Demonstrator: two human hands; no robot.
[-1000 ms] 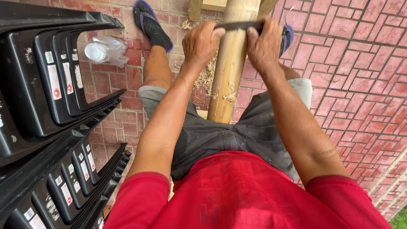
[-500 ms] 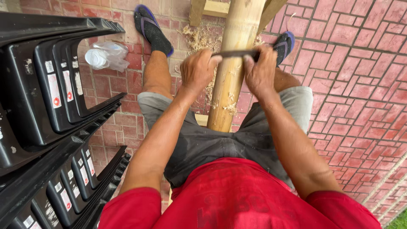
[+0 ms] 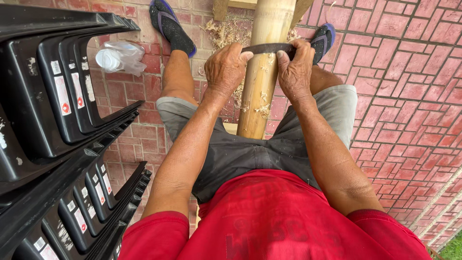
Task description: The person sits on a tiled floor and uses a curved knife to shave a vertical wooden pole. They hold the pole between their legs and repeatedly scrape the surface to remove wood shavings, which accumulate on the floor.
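Note:
A thick pale bamboo pole [image 3: 264,62] runs away from me between my knees. A dark curved blade [image 3: 267,47] lies across it. My left hand [image 3: 225,67] grips the blade's left end and my right hand [image 3: 294,70] grips its right end, both fists closed. Pale shavings [image 3: 226,31] cling to the pole and lie on the bricks near my feet. I wear grey shorts, a red shirt and dark blue sandals [image 3: 169,25].
Stacked black plastic chairs [image 3: 57,125] fill the left side, close to my left arm. A crumpled clear plastic bag [image 3: 119,55] lies on the red brick paving [image 3: 409,96]. A wooden block [image 3: 226,6] supports the pole at the top.
Both hands have pulled the blade along the pole toward me, and the view has tipped down a little. More shavings show on the pole.

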